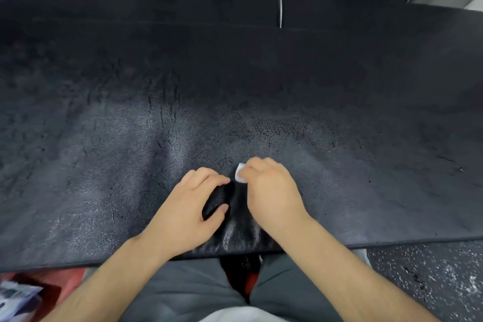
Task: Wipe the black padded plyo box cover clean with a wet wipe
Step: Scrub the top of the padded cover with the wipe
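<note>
The black cover (261,73) lies flat, long axis left to right. A raised fold (236,217) in it runs from the near edge away from the person. Left of the fold, the left hand (190,204) grips it between curled fingers and thumb. Just right of the fold, the right hand (271,191) rests palm down, fingers curled on the white wipe (240,175), which touches the cover at the fold's far end.
</note>
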A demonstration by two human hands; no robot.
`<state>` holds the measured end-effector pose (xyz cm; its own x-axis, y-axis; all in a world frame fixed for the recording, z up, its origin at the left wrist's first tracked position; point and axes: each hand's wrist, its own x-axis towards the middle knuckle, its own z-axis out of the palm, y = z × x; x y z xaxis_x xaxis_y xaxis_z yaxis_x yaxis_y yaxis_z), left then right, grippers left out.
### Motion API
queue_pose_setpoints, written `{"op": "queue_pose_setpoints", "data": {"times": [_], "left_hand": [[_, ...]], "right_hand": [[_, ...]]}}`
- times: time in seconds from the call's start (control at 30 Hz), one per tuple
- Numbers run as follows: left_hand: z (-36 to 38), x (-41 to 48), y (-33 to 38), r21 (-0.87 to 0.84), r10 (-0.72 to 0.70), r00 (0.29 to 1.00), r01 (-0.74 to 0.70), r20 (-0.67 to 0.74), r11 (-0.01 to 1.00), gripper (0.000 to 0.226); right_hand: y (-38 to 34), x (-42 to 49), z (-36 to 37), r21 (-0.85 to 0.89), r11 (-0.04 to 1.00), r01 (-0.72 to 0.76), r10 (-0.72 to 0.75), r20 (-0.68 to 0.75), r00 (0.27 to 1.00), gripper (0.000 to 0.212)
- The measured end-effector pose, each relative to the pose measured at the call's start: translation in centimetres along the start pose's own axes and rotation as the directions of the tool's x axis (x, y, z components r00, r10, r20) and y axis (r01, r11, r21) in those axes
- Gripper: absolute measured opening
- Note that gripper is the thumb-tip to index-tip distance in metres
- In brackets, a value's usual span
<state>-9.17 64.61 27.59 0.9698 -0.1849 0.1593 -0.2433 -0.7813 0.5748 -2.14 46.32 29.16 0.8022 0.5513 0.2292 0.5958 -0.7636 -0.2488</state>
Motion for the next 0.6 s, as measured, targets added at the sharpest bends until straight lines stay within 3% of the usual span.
{"op": "queue_pose_setpoints", "data": {"times": [0.07,0.23,0.37,0.43,0.6], "left_hand": [[0.0,0.0,-0.1,-0.012,-0.005,1.000,0.005,-0.002,1.000,0.043],[-0.1,-0.1,-0.1,-0.090,-0.041,0.999,0.039,-0.014,0.995,0.044],[-0.1,-0.1,-0.1,-0.095,-0.046,0.999,0.044,-0.023,0.994,0.045],[-0.1,-0.2,0.0,-0.107,-0.063,0.998,0.060,-0.022,0.992,0.042],[-0.3,0.1,0.0,-0.128,-0.076,0.997,0.071,-0.035,0.989,0.040]], "right_hand": [[0.0,1.2,0.1,-0.010,0.999,-0.052,0.052,-0.004,0.999,0.035],[-2.8,-1.5,1.2,-0.078,0.996,0.038,-0.024,0.175,0.984,0.055],[-1.4,0.2,1.6,-0.097,0.995,0.020,0.005,0.247,0.969,0.067],[-1.7,0.2,1.9,-0.122,0.992,0.029,0.009,0.297,0.955,0.067],[-1.6,-0.6,2.4,-0.066,0.998,-0.001,0.018,0.262,0.965,0.061]]}}
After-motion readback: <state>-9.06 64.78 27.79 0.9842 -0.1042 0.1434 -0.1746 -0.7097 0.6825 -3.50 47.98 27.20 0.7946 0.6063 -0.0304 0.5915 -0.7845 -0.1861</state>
